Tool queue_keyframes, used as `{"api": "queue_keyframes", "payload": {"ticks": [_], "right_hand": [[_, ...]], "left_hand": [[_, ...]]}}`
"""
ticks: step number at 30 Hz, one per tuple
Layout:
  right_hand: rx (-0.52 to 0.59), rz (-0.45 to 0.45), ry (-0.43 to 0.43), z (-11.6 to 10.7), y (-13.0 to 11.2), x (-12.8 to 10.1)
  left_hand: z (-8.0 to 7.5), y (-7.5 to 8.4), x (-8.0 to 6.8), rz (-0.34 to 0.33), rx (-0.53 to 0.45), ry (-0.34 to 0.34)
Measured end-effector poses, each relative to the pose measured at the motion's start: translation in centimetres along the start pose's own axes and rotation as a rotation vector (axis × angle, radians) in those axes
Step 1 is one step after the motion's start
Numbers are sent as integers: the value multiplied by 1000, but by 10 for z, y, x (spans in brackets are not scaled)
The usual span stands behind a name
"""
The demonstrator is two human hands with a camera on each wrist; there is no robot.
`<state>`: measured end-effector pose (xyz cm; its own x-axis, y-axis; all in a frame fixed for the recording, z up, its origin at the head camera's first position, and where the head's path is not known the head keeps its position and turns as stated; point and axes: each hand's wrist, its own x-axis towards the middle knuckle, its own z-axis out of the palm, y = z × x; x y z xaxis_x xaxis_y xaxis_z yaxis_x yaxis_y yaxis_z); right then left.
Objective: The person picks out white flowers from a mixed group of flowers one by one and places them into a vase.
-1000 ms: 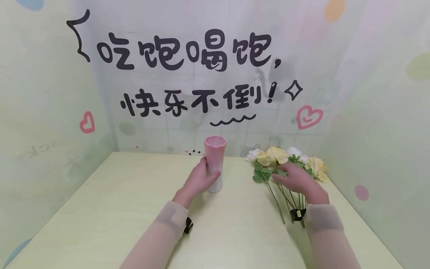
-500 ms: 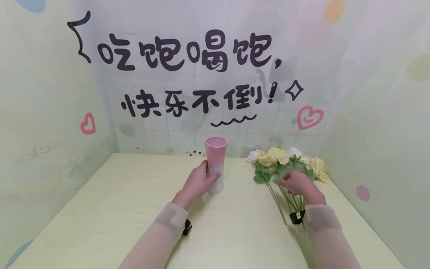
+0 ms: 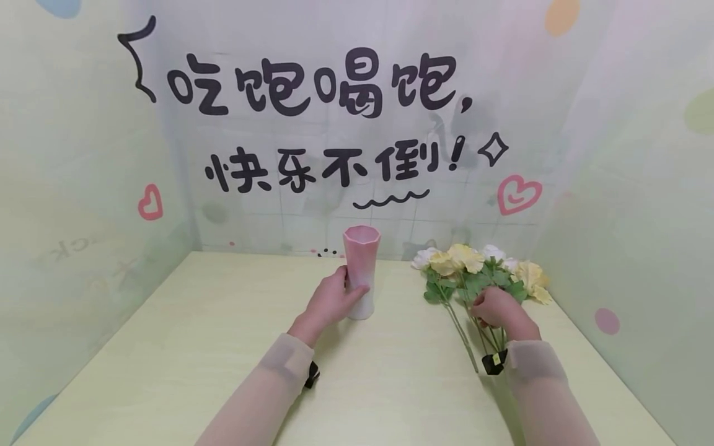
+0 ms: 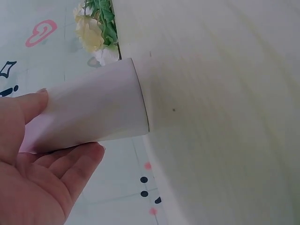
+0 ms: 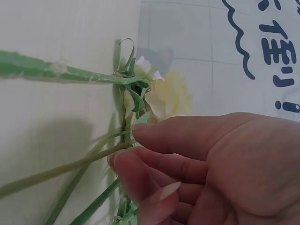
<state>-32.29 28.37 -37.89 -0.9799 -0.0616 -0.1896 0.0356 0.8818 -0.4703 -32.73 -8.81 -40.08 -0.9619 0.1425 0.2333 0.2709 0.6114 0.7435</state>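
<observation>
In the head view, a tall vase [image 3: 362, 257], pink at the rim and fading to white, stands upright at mid-table. My left hand [image 3: 330, 298] grips its side, thumb on the near face and fingers around the other side. The left wrist view shows the vase's pale lower part [image 4: 98, 103] between thumb and fingers. To the right lie several long-stemmed flowers, with yellow blooms [image 3: 463, 257] and white blooms. Over their stems is my right hand [image 3: 502, 313]. In the right wrist view, thumb and index finger close around a green flower stem [image 5: 61, 168]; the exact contact is partly hidden.
The pale wooden table [image 3: 223, 359] ends at a printed back wall [image 3: 312, 226] with black lettering. A side wall rises at the right, close to the yellow flower at the end. Other stems [image 5: 51, 70] lie around my right hand.
My right hand has come down from the blooms to the stems, its fingers going from spread to pinching. The left hand stays on the vase; the flowers have hardly moved.
</observation>
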Motion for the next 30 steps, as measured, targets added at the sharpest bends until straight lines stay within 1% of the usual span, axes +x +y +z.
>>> {"api": "queue_keyframes", "payload": {"ticks": [7,13,19,23,26,30], "right_hand": [[27,-34,-11,2,3,4],[38,-36,-9,0,-3,3],[128,-62,34,-4,-23,-4],[179,-95,41,1,-39,-5],[180,-119,43,10,-50,-5],[138,-139,30,26,-63,-4]], "left_hand": [[0,1,0,-7,24,0],[-1,3,1,-20,32,-4],[-2,4,1,-12,40,-2],[-2,4,1,-18,43,-5],[-2,4,1,-25,42,-8],[-1,3,1,-16,50,-9]]}}
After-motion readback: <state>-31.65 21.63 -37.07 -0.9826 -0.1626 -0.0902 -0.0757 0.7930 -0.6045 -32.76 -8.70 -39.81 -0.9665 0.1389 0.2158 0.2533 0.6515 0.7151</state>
